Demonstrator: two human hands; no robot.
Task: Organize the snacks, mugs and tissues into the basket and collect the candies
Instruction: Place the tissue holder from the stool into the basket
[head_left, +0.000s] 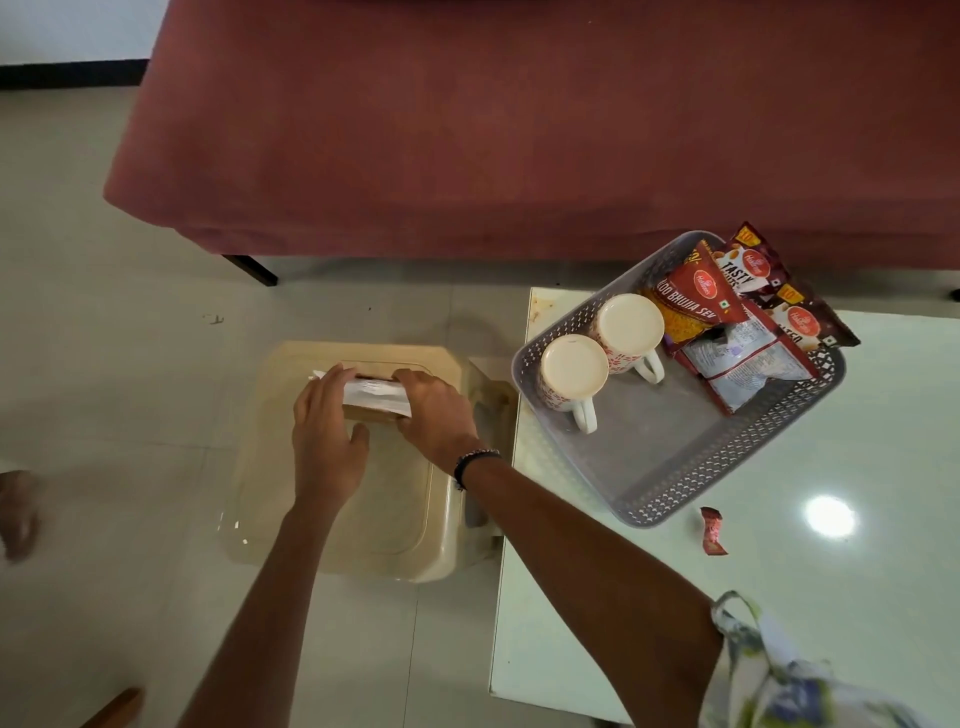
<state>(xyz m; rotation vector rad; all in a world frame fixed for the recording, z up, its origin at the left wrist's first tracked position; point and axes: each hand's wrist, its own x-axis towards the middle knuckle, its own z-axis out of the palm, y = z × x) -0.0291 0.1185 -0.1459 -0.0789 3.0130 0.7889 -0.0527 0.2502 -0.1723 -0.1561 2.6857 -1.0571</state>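
In basket (675, 467): mugs (602, 353), snacks (727, 322) | left: tissues (376, 396) on stool (363, 519), candy (711, 530) on worktop (831, 597) | grip: left hand (324, 431), right hand (436, 410) curled round tissues' ends

The basket (691, 467) on the right looks like matt grey plastic with perforated walls, on a glossy white table (831, 571). The two mugs (602, 358) look smooth glazed ceramic, the snack packets (727, 312) shiny foil. The near-left stool (374, 499) is smooth beige plastic; the far sofa (519, 130) is matt reddish cloth.
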